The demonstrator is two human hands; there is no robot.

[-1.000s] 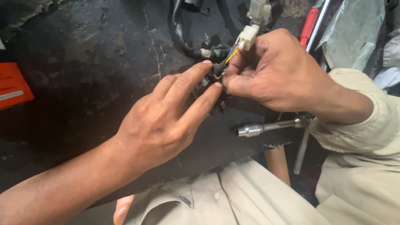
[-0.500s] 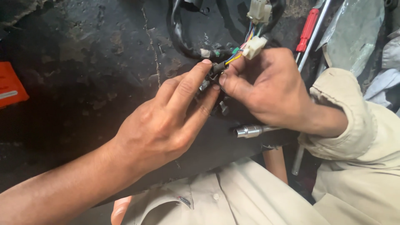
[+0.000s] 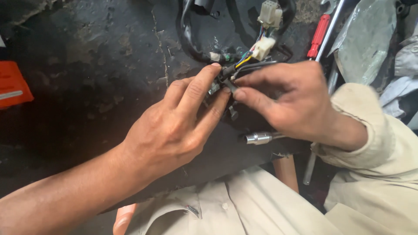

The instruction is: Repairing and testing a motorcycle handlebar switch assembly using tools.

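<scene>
1. my left hand (image 3: 174, 126) reaches in from the lower left over the dark, greasy table (image 3: 87, 87), index and middle fingers stretched out and pressed together around the small black connector (image 3: 224, 80) in the middle of the view.
2. my right hand (image 3: 291, 102) comes in from the right, thumb and forefinger pinched on the same black connector, so both hands meet on it, fingertips touching.
3. the black connector sits at the end of a wire bundle (image 3: 244, 61) with yellow, blue and green strands; it is partly hidden under my fingers, so i cannot tell exactly how it is seated.
4. just above the black connector a white plug (image 3: 263, 47) hangs on those wires, and a second white plug (image 3: 270, 13) sits higher up, near the top edge.
5. a black cable (image 3: 187, 39) loops up and to the left of the black connector.
6. below and to the right of the black connector a metal socket tool (image 3: 257, 138) lies on the table, its shiny end poking out from under my right wrist.
7. up and to the right of the black connector a screwdriver with a red handle (image 3: 318, 30) lies next to a thin metal rod (image 3: 333, 21).
8. far to the left of the black connector an orange box (image 3: 13, 85) shows at the edge of the view.
9. my beige sleeve (image 3: 370, 130) covers the right forearm, well to the right of the black connector.
</scene>
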